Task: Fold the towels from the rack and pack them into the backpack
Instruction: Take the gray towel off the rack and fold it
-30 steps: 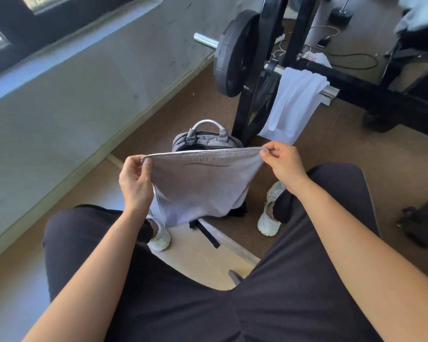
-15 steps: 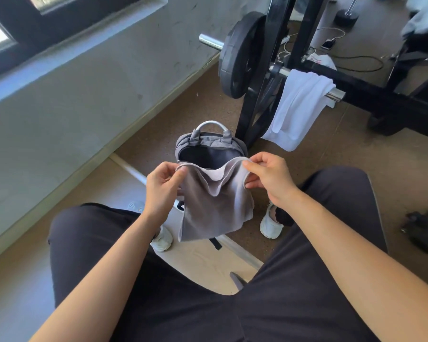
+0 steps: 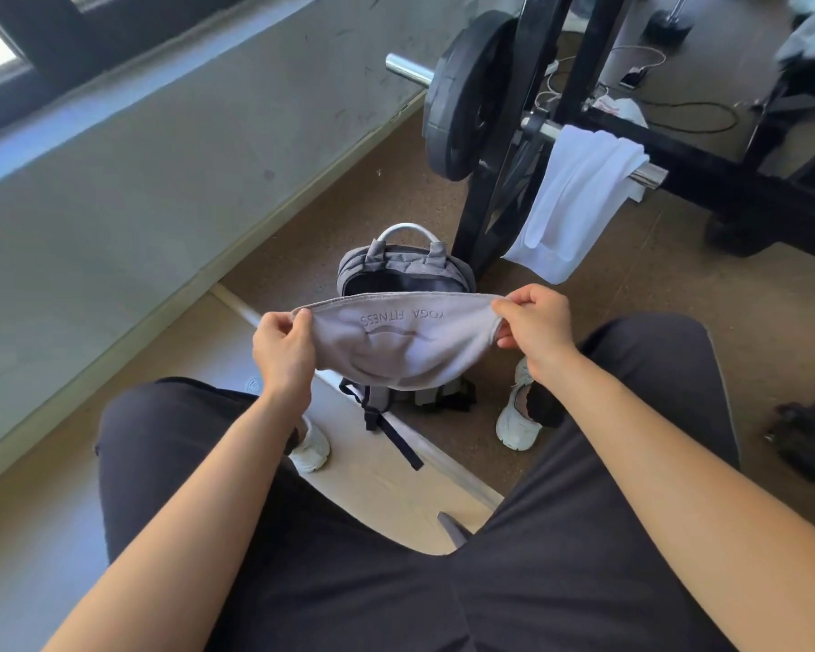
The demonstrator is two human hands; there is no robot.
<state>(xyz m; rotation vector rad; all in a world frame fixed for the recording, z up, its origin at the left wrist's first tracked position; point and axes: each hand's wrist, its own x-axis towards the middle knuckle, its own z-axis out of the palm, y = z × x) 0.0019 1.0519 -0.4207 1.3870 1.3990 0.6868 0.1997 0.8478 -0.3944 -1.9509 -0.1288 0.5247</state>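
Note:
A folded grey towel [image 3: 396,345] with stitched lettering hangs stretched between my hands, above my knees. My left hand [image 3: 283,355] pinches its left corner and my right hand [image 3: 532,329] pinches its right corner. Right behind and below the towel, a grey backpack [image 3: 403,268] stands on the floor with its top open and dark inside; the towel hides its lower front. A white towel [image 3: 575,200] is draped over the steel bar of the black rack [image 3: 499,190] to the upper right.
I sit with both legs in black trousers, white shoes [image 3: 518,416] on the floor either side of the backpack. A black weight plate [image 3: 462,96] sits on the bar. The grey wall [image 3: 137,181] runs along the left. Cables [image 3: 688,110] lie on the floor beyond the rack.
My hands brought the towel's corners together half a second ago, then moved apart again. The towel now hangs shorter and folded, stretched wide with the lettering facing up.

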